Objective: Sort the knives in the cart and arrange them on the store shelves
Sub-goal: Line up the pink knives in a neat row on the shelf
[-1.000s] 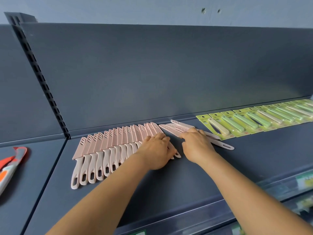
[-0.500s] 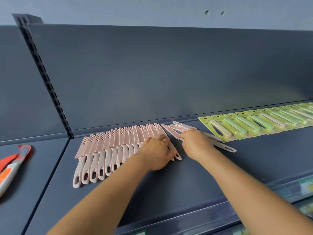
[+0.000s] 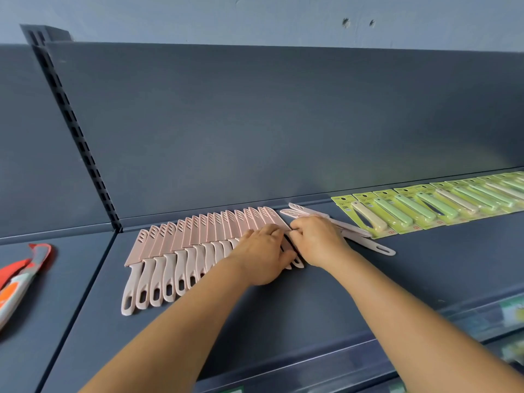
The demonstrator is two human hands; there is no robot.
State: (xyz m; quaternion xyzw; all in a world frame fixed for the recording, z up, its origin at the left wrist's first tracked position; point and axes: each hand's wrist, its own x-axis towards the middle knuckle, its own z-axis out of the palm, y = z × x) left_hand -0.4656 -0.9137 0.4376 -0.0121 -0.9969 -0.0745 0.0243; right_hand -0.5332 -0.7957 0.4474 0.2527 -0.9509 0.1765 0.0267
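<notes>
A fanned row of several pink sheathed knives lies on the dark grey shelf, blades toward the back panel. My left hand rests flat on the right end of that row, pressing the last knives down. My right hand is right beside it, with curled fingers pinching a pink knife at the row's end. Only that knife's handle tip shows below the hands. A small loose pile of pink knives lies just right of my right hand, partly hidden under it.
Green carded knives run in an overlapping row along the back right of the shelf. An orange and grey tool lies on the neighbouring shelf at left. A slotted upright divides the two bays. Price label strips line the front edge.
My right hand has slid left from the loose pile until it meets my left hand, bringing a pink knife against the row's right end. My left hand stayed in place.
</notes>
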